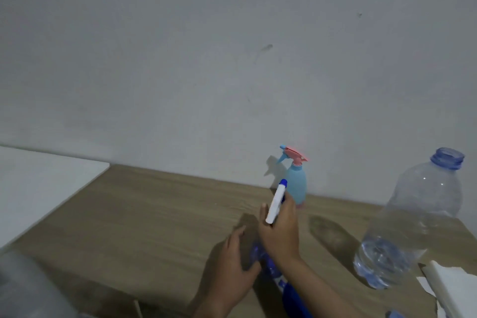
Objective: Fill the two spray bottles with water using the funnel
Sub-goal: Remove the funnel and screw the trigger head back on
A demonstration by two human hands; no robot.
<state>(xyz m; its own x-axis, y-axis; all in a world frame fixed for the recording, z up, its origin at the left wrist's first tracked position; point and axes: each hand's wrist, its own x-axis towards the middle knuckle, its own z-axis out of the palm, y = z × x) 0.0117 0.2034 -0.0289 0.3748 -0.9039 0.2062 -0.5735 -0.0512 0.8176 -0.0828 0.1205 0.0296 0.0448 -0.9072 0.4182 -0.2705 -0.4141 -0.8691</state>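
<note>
no legible text, labels, nos.

dim, greyish light | soft blur throughout | shadows fall left | wide-angle edge bending

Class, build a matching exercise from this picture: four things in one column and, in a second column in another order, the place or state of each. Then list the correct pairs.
Things:
1. light blue spray bottle
2. large clear water bottle
3. white and blue spray head
4. left hand

States:
A. uncapped, a little water at the bottom
B. held up by the right hand
C. standing by the wall, pink trigger on
D. gripping a clear bottle on the table

Pairs: 1-C, 2-A, 3-B, 4-D
</note>
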